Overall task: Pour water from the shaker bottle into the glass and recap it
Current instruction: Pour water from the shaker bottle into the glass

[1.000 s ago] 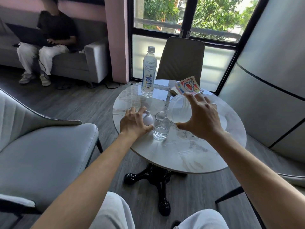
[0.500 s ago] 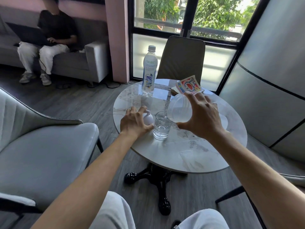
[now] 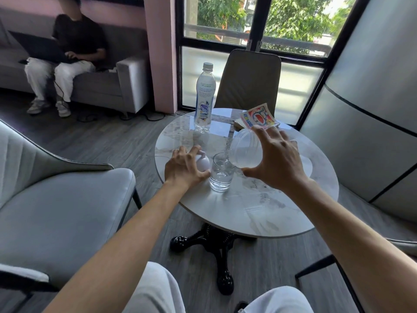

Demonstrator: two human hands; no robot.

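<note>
My right hand (image 3: 277,159) grips the translucent shaker bottle (image 3: 244,150), tipped steeply with its mouth down over the clear glass (image 3: 221,173). A thin stream of water runs into the glass, which holds some water and stands on the round marble table (image 3: 259,211). Just left of the glass, my left hand (image 3: 184,169) rests on the table and holds the bottle's white cap (image 3: 203,163), partly hidden under my fingers.
A capped plastic water bottle (image 3: 204,98) stands at the table's far left. A colourful booklet (image 3: 259,117) lies at the far edge. A brown chair (image 3: 248,80) stands behind the table and a grey armchair (image 3: 56,199) to my left. A person sits on a sofa (image 3: 126,82) far left.
The shaker bottle has tilted slightly more over the glass and the water level has risen a little. My left hand has stayed on the cap.
</note>
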